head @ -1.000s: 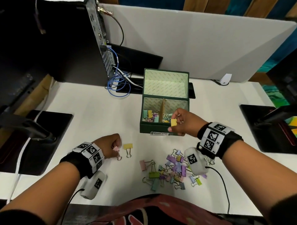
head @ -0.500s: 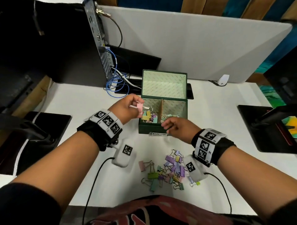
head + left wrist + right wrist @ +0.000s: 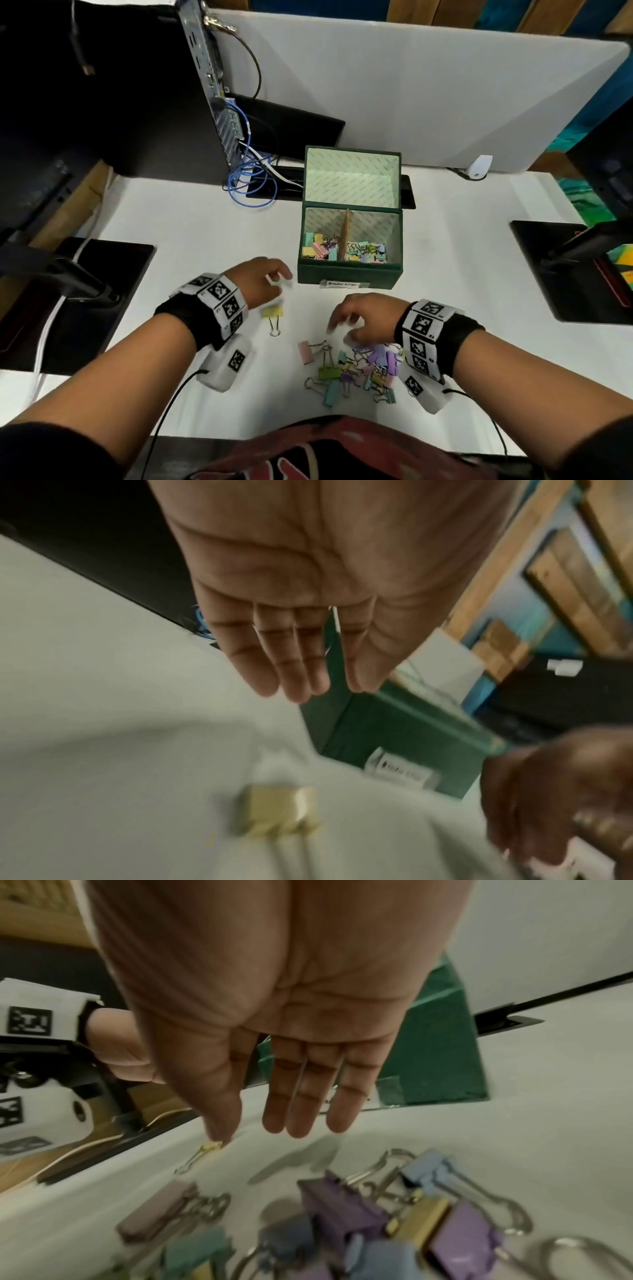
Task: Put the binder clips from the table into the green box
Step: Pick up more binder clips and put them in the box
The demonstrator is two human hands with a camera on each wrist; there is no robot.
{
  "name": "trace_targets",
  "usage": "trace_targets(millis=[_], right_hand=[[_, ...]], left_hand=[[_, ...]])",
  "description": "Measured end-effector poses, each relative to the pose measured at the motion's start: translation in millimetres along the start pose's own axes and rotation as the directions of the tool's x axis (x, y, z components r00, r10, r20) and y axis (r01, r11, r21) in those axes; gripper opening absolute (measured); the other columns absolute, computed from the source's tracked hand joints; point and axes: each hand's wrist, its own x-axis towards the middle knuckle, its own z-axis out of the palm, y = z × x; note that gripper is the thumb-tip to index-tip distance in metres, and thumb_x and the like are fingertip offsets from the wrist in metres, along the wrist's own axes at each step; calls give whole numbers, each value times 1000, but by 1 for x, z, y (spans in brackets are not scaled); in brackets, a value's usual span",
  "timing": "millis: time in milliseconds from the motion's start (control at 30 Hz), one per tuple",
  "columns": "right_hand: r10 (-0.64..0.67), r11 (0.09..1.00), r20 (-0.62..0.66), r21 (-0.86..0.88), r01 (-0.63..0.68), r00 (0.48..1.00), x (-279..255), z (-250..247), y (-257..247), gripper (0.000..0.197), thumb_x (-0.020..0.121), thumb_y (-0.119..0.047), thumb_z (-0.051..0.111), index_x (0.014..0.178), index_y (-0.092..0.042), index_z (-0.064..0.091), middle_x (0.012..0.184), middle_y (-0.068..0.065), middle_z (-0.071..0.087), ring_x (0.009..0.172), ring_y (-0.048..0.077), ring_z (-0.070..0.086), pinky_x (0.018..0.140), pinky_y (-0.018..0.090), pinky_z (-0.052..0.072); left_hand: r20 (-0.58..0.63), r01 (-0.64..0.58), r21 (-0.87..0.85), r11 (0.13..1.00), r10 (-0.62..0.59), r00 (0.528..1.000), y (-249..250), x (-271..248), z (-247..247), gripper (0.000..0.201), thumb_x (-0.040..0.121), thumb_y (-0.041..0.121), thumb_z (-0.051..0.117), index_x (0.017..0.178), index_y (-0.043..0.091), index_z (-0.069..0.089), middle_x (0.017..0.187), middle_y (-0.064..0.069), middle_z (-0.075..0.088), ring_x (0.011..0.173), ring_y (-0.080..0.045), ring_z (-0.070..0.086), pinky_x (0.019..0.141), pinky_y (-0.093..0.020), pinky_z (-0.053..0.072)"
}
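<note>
Binder clips [image 3: 356,371] remain heaped near the tabletop's front edge, right under my right hand [image 3: 363,320], which hangs slack-fingered and empty above them. My left hand [image 3: 260,279] is likewise relaxed and empty, above a lone yellow clip [image 3: 273,311]. Beyond, at mid-table, the green box [image 3: 349,274] stands open with clips in both compartments. I judge the job perhaps half done.

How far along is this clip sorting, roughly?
Partly done. Both compartments of the green box already hold clips. Both hands are empty: the left hand hovers above a lone yellow clip, and the right hand reaches over the pile of clips on the table.
</note>
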Motion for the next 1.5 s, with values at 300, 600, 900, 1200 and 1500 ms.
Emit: trace_targets(millis=[300, 600, 900, 1200, 1500], right_hand=[[-215, 918, 166, -301, 257, 962, 12, 37, -15, 46, 77, -19, 66, 120, -33, 59, 136, 2, 41, 120, 27, 41, 100, 38, 40], [-100, 978, 6, -182, 99, 995, 17, 36, 6, 47, 76, -24, 70, 120, -30, 56, 125, 7, 46, 116, 29, 44, 97, 35, 41], [38, 996, -194, 92, -20, 980, 14, 24, 17, 44, 71, -34, 75, 109, -30, 54, 116, 0, 58, 110, 21, 52, 94, 36, 47], [234, 834, -349, 551, -3, 908, 4, -19, 10, 33, 78, -21, 72, 97, -20, 45, 72, 1, 54, 55, 14, 53, 52, 24, 47], [241, 630, -499, 733, 257, 832, 14, -47, -7, 48, 83, -5, 63, 126, -18, 44, 107, 4, 59, 98, 16, 60, 89, 28, 48]], left_hand=[[267, -96, 314, 945, 10, 964, -16, -12, 46, 76, 68, 42, 74, 133, 47, 37, 152, 0, 19, 139, -25, 21, 112, -39, 29], [309, -211, 407, 889, 84, 947, 8, -11, 70, 61, 68, 47, 70, 125, 44, 47, 148, -1, 23, 133, -28, 24, 103, -39, 36], [183, -159, 368, 916, 96, 978, 8, 2, 71, 30, 75, 29, 69, 102, 19, 60, 118, -5, 49, 109, -24, 48, 88, -32, 44], [166, 2, 137, 991, -25, 986, -8, 8, 62, 38, 68, 24, 76, 64, 35, 40, 78, 7, 41, 75, -16, 46, 64, -23, 38], [150, 75, -61, 995, -65, 987, -19, 7, 63, 35, 64, 18, 79, 67, 30, 46, 70, 8, 43, 65, -12, 42, 64, -24, 37]])
